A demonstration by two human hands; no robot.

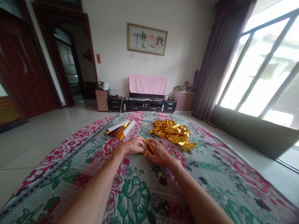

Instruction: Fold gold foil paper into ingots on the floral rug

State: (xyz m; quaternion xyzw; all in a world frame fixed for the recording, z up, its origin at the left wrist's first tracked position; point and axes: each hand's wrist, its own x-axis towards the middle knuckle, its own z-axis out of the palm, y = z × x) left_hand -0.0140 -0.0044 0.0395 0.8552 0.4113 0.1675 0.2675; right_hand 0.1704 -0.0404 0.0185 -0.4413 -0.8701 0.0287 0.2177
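A small piece of gold foil paper (148,150) lies on the flowered cloth (130,193), mostly hidden under my fingers. My left hand (135,145) is curled on its left side, fingers pressed together on the paper. Pressing down on its right side is my right hand (158,152), fingers bent and closed over it. Just beyond my hands, to the right, is a heap of folded gold foil pieces (173,132). Farther left lie rolled sheets of gold foil with white backs (121,128).
The flowered cloth covers a wide surface, with tiled floor (35,137) around it. A low dark TV cabinet (142,105) under a pink towel (148,84) stands against the far wall. Curtains (215,62) and a large window (266,68) are at right, a doorway (67,65) at left.
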